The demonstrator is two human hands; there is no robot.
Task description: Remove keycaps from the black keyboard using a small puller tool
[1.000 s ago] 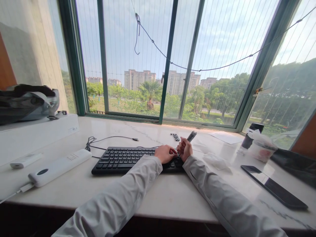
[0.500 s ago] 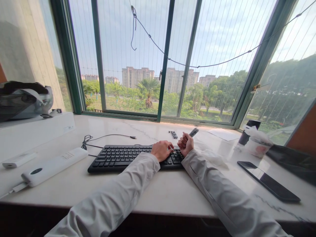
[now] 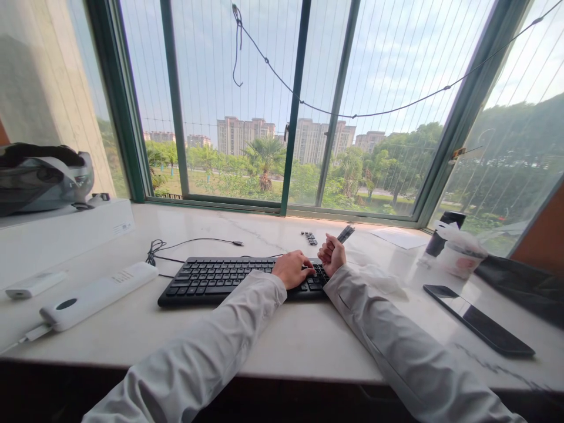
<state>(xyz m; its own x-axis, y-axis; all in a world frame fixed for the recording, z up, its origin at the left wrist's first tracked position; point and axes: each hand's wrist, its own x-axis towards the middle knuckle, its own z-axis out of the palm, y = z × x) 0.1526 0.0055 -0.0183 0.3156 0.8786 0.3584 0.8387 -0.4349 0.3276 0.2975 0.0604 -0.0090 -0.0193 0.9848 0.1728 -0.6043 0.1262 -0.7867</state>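
Observation:
A black keyboard [image 3: 220, 276] lies on the pale stone-look counter. My left hand [image 3: 291, 269] rests over its right part, fingers bent, with the thumb apart from the forefinger. Nothing shows between them, though the far fingers are partly hidden. Close beside it, my right hand [image 3: 332, 256] is closed in a fist at the keyboard's right end. A dark, narrow, stick-like tool [image 3: 346, 233] juts up from this fist; its lower end is hidden, and its kind is unclear. Several loose black keycaps [image 3: 309, 238] lie behind the keyboard, near the window.
A black cable [image 3: 198, 241] lies behind the keyboard. On the left are a white power strip [image 3: 97, 296] and a white box [image 3: 79, 235] bearing a headset [image 3: 48, 179]. A phone [image 3: 478, 320], a bagged cup [image 3: 460, 252] and crumpled clear plastic [image 3: 383, 282] sit right.
My left hand has shifted slightly right over the keys, and its thumb and forefinger have moved lower onto them. My right hand stays nearly in place with the tool.

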